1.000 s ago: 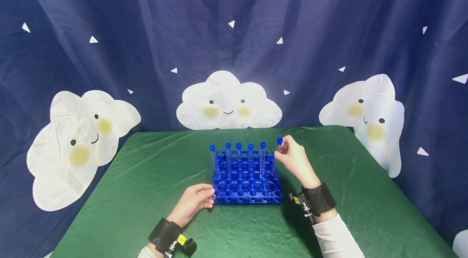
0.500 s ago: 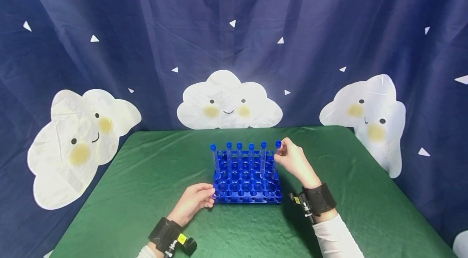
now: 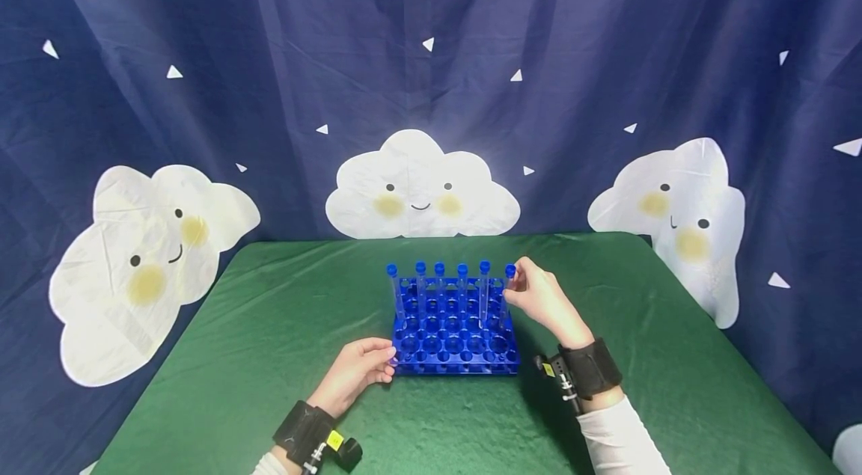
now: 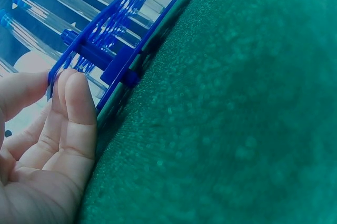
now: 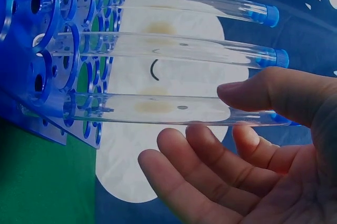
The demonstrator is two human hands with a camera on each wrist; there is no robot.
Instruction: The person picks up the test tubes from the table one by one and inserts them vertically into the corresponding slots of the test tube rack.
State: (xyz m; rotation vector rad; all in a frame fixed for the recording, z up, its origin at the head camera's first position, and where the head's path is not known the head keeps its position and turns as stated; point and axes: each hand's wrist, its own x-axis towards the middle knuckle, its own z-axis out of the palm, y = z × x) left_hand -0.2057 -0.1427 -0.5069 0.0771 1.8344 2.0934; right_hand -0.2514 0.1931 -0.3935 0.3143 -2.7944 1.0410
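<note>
A blue test tube rack (image 3: 453,345) stands on the green-covered table, its top full of round holes. My left hand (image 3: 357,370) pinches the rack's near left corner; in the left wrist view, the thumb and fingers (image 4: 80,100) lie on either side of its top plate. At the rack's right end, my right hand (image 3: 542,299) holds a clear blue-capped test tube (image 5: 152,107) near its cap. That tube stands in a hole, as the right wrist view shows, with the thumb (image 5: 247,89) across it. Several similar test tubes (image 3: 462,288) stand upright in a row to its left.
The green tablecloth (image 3: 269,325) spreads around the rack on all sides. A dark blue curtain (image 3: 431,86) with white clouds hangs behind the table's far edge. Each wrist wears a black strap (image 3: 590,368) with a small camera.
My right hand has lowered the rightmost test tube, its cap sinking and shifting slightly left toward the level of the others. The left hand and the rack stay in place.
</note>
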